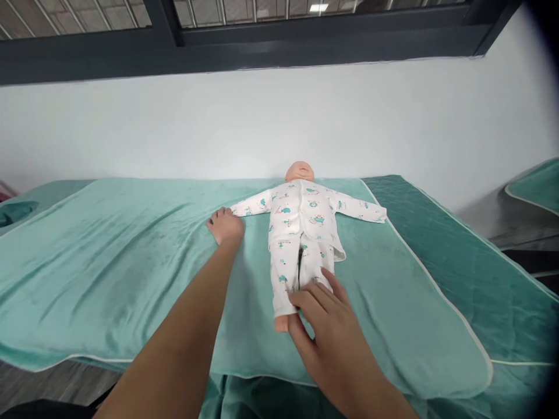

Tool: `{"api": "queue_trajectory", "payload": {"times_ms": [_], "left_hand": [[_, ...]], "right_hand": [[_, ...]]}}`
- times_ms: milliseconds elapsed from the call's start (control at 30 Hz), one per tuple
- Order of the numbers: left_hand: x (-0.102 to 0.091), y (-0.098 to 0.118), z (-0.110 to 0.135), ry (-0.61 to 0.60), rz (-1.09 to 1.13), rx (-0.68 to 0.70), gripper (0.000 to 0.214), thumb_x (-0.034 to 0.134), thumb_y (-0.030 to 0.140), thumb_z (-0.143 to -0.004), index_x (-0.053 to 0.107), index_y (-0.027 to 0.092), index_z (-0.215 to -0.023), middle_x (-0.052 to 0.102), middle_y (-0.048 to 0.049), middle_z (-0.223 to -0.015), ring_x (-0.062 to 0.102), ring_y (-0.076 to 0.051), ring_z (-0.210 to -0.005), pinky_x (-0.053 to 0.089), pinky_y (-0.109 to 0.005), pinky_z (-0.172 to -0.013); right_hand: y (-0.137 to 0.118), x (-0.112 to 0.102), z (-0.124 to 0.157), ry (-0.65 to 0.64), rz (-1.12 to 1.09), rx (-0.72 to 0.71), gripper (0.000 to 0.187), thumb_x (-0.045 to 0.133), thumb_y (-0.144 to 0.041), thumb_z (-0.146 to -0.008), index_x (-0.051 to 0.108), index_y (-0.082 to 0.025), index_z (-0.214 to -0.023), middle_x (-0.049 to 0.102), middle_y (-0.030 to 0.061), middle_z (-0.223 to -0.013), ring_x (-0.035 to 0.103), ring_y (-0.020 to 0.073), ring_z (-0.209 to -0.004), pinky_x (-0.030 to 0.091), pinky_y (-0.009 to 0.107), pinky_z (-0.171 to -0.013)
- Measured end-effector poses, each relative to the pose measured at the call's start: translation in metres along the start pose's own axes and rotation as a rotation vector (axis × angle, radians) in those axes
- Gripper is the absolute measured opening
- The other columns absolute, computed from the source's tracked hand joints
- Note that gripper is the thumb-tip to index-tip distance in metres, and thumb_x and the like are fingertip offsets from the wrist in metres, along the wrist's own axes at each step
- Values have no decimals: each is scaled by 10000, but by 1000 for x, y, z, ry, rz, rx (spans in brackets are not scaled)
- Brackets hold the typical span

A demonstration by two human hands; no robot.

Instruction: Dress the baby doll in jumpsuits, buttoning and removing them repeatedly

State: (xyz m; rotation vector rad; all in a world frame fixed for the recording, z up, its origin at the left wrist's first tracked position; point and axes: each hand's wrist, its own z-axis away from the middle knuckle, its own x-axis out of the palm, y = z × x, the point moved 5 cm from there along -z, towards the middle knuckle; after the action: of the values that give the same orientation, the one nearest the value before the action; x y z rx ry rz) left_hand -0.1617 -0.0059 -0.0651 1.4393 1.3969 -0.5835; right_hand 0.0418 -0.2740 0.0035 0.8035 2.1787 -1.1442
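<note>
Perhaps a care-training room: doll (301,212) on green-covered bed (117,250).

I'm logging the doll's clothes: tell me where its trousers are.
In the head view, the trousers lie just right of centre on the green blanket, directly below the white top, with the right hand over their lower part.

We are counting one doll (300,171), one shirt (301,210), one pair of trousers (285,270), two hands (226,226) and two forearms (177,340).
</note>
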Motion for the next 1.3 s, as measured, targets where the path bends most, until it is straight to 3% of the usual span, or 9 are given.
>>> {"api": "queue_trajectory", "payload": {"times_ms": [133, 267, 433, 633, 800, 1000, 1300], "left_hand": [[0, -1, 0, 4, -3, -1, 403, 351, 147, -885, 652, 182, -1151, 607, -120, -1320, 466, -299, -1256, 288, -510, -1060], [1, -1, 0, 13, -11, 2, 385, 353, 157, -892, 653, 184, -1132, 611, -110, -1315, 472, -294, -1242, 288, -502, -1059], [5, -2, 0, 8, -28, -14, 370, 359, 162, -902, 647, 202, -1132, 602, -100, -1326, 464, -274, -1253, 265, -483, -1079], [5, -2, -1, 1, -43, -19, 366, 367, 155, -899, 646, 209, -1130, 607, -97, -1322, 471, -272, -1242, 285, -474, -1061], [4, -1, -1, 9, -49, -18, 379, 354, 152, -900, 645, 203, -1137, 605, -98, -1331, 468, -275, -1242, 289, -480, -1057], [4, -1, -2, 3, -51, -23, 380, 365, 149, -890, 649, 205, -1136, 596, -98, -1347, 465, -269, -1254, 287, -476, -1063], [3, -1, -1, 4, -38, -14, 390, 358, 154, -892, 636, 201, -1163, 598, -104, -1339, 458, -279, -1262, 278, -486, -1071]], "right_hand": [[-2, -11, -4, -15, -162, 31, 98, 527, -168, -925, 532, -235, -855, 582, -5, -808, 556, 173, -790, 453, 362, -862], [16, -1, 9, -39, -144, 119, 83, 545, -160, -912, 526, -240, -901, 601, 14, -869, 565, 192, -804, 446, 307, -683], [23, 14, 35, 10, 0, 72, 188, 512, -99, -905, 529, -233, -1035, 613, 54, -1025, 592, 226, -931, 489, 360, -760], [18, 2, 48, 63, 29, 5, 196, 526, -99, -905, 544, -230, -1049, 607, 65, -1045, 580, 226, -1001, 508, 369, -841], [39, -5, 64, 187, 96, 125, 237, 567, -176, -913, 546, -219, -1146, 566, 98, -1156, 552, 242, -1096, 510, 390, -886], [60, 11, 76, 173, 51, 281, 217, 574, -214, -915, 545, -235, -1129, 562, 83, -1142, 581, 229, -1054, 535, 376, -845], [58, -17, 67, 240, 99, 208, 94, 540, -169, -913, 566, -235, -973, 580, 47, -1008, 591, 179, -918, 502, 286, -755]]}}
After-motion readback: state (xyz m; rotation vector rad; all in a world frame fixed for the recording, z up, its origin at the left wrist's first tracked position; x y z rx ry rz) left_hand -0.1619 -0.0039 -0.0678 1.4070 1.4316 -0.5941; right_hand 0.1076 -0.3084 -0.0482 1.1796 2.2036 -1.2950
